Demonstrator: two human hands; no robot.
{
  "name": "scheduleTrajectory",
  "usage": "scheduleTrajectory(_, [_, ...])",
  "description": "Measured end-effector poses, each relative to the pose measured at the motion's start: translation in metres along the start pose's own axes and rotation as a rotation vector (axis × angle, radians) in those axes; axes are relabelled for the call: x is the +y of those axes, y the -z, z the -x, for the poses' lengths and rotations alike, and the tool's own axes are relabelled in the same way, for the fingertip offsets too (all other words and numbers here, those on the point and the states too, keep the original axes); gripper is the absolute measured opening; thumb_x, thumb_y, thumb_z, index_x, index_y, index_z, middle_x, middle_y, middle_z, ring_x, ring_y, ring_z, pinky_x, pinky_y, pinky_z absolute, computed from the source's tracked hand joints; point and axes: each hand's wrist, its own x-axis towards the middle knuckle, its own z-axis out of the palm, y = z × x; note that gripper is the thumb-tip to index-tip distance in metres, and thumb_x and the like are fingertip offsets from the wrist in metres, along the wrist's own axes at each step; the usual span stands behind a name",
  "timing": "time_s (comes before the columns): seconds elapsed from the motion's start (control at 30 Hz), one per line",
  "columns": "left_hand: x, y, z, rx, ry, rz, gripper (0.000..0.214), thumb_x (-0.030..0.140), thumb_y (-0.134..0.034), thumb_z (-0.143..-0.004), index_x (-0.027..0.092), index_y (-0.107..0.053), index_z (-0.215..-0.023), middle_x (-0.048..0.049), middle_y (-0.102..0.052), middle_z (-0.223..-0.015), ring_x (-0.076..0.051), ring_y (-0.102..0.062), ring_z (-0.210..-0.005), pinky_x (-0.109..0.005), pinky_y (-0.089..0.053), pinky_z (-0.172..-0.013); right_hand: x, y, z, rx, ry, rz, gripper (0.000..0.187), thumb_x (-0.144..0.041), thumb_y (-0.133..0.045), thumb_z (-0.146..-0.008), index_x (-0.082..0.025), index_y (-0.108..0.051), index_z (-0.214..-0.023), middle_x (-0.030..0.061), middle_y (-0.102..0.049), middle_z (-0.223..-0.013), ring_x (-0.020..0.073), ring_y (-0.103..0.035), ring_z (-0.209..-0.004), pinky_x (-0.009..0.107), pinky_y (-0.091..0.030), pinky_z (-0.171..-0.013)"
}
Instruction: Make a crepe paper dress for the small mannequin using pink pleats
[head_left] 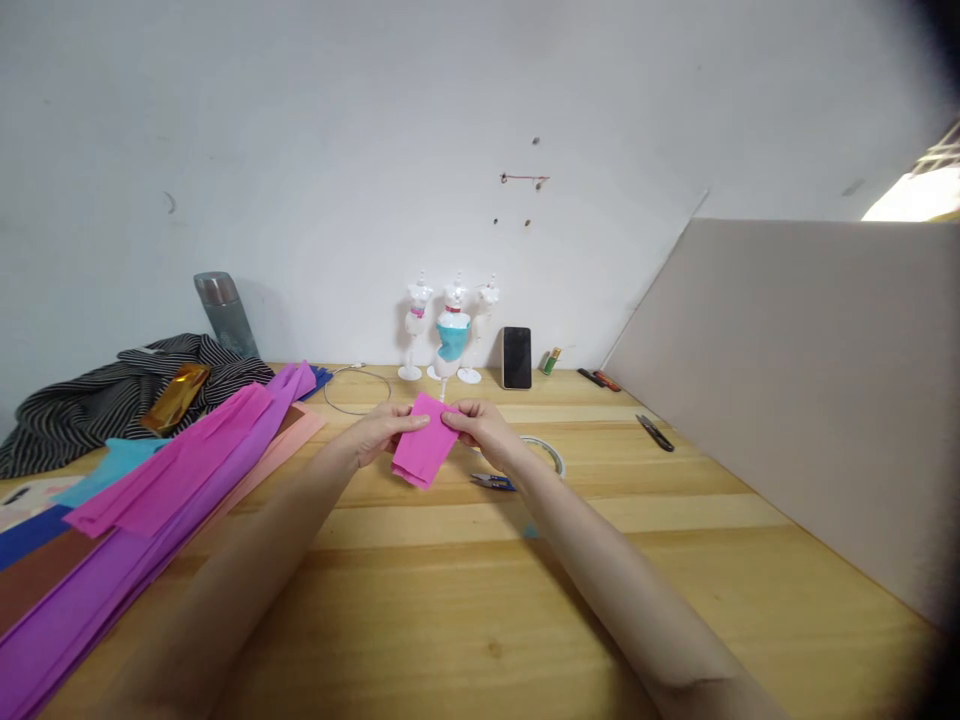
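A folded piece of pink crepe paper (424,450) is held up over the table between both hands. My left hand (381,432) pinches its left edge, thumb on the front face. On the upper right side, my right hand (480,428) grips it the same way. Just behind the paper stands a small white dress form (448,365) with a turquoise wrap (453,337) round its torso. Two more white dress forms, one left (417,320) and one right (487,300), flank it. Blue-handled thread snips (493,482) lie below my right wrist, beside a roll of tape (556,455).
On the left lie pink paper strips (191,455), a long purple sheet (90,610) and striped cloth (82,395) near a bottle (227,312). A phone (517,358) leans at the wall. Black scissors (655,433) lie right, before a pale partition (810,400).
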Motion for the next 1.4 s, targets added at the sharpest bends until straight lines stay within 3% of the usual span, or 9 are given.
scheduleTrajectory(0.1, [-0.004,-0.001,-0.001,-0.004,-0.007,-0.035,0.035,0.033,-0.084,-0.056,0.012,-0.072,-0.082,-0.0072,-0.072,-0.076,-0.017,-0.063,-0.068,-0.028,-0.045,-0.068,0.0,0.0,0.001,-0.01,-0.003,0.053,0.043,-0.055,-0.07,-0.063,-0.017,-0.051,-0.055,-0.0065,-0.037,-0.048,0.0066,-0.024,-0.047,0.026,-0.013,-0.047])
scheduleTrajectory(0.27, [-0.007,-0.003,-0.004,-0.04,-0.034,-0.084,0.031,0.032,-0.083,-0.06,0.011,-0.073,-0.079,-0.0085,-0.073,-0.078,-0.018,-0.063,-0.068,-0.029,-0.045,-0.069,0.002,0.0,0.0,-0.016,0.014,0.148,0.047,-0.059,-0.07,-0.06,-0.017,-0.051,-0.052,-0.0064,-0.037,-0.048,0.0066,-0.026,-0.047,0.026,-0.015,-0.048])
scheduleTrajectory(0.4, [-0.012,-0.004,-0.005,-0.059,0.044,0.028,0.037,0.039,-0.082,-0.061,0.01,-0.073,-0.082,-0.0096,-0.073,-0.078,-0.017,-0.064,-0.067,-0.028,-0.046,-0.068,0.012,-0.002,-0.005,0.063,0.002,0.159,0.047,-0.061,-0.068,-0.06,-0.017,-0.052,-0.055,-0.0052,-0.041,-0.049,0.0073,-0.028,-0.048,0.025,-0.017,-0.048])
scheduleTrajectory(0.53, [-0.016,-0.006,-0.004,-0.046,0.106,0.103,0.039,0.031,-0.088,-0.053,0.01,-0.073,-0.082,-0.0099,-0.074,-0.078,-0.017,-0.066,-0.067,-0.028,-0.049,-0.069,0.007,0.003,-0.004,0.047,0.036,0.269,0.044,-0.059,-0.062,-0.067,-0.017,-0.052,-0.055,-0.005,-0.04,-0.049,0.0078,-0.029,-0.048,0.024,-0.021,-0.048])
scheduleTrajectory(0.67, [-0.014,0.004,-0.003,0.02,0.05,0.182,0.036,0.025,-0.089,-0.05,0.01,-0.072,-0.078,-0.0096,-0.074,-0.076,-0.018,-0.067,-0.064,-0.028,-0.051,-0.065,-0.014,0.023,0.004,0.024,0.058,0.687,0.024,-0.039,-0.066,-0.07,-0.018,-0.06,-0.061,-0.002,-0.051,-0.052,0.0111,-0.043,-0.051,0.025,-0.03,-0.051])
scheduleTrajectory(0.87, [-0.01,0.032,-0.005,0.136,-0.013,0.257,0.033,0.021,-0.085,-0.056,0.011,-0.07,-0.084,-0.0097,-0.074,-0.077,-0.02,-0.069,-0.066,-0.029,-0.053,-0.061,-0.008,0.036,0.021,-0.32,-0.203,1.404,0.021,-0.012,-0.078,-0.044,-0.02,-0.06,-0.053,0.001,-0.059,-0.053,0.0189,-0.057,-0.054,0.028,-0.037,-0.051])
scheduleTrajectory(1.07, [-0.009,0.037,-0.008,0.185,-0.024,0.296,0.028,0.016,-0.079,-0.06,0.013,-0.067,-0.085,-0.0075,-0.074,-0.076,-0.02,-0.069,-0.066,-0.03,-0.054,-0.062,0.002,0.032,0.042,-0.339,-0.167,1.74,0.021,-0.005,-0.058,-0.064,-0.011,-0.07,-0.081,0.0216,-0.072,-0.091,0.034,-0.069,-0.085,0.035,-0.046,-0.062])
scheduleTrajectory(1.23, [-0.007,0.035,-0.007,0.184,-0.023,0.323,0.019,0.015,-0.075,-0.062,0.011,-0.067,-0.079,-0.0083,-0.072,-0.072,-0.018,-0.067,-0.061,-0.029,-0.053,-0.06,0.0,0.023,0.043,-0.279,-0.08,1.499,0.008,-0.013,-0.053,-0.068,-0.016,-0.061,-0.07,0.015,-0.071,-0.078,0.0277,-0.068,-0.076,0.03,-0.042,-0.058])
scheduleTrajectory(1.4, [-0.006,0.035,-0.005,0.164,-0.013,0.339,0.02,0.014,-0.074,-0.062,0.011,-0.067,-0.081,-0.0092,-0.073,-0.074,-0.019,-0.067,-0.062,-0.029,-0.051,-0.06,0.005,0.006,0.029,-0.16,-0.124,0.565,0.01,-0.022,-0.048,-0.072,-0.022,-0.04,-0.067,0.0001,-0.061,-0.056,0.0131,-0.055,-0.046,0.023,-0.036,-0.046])
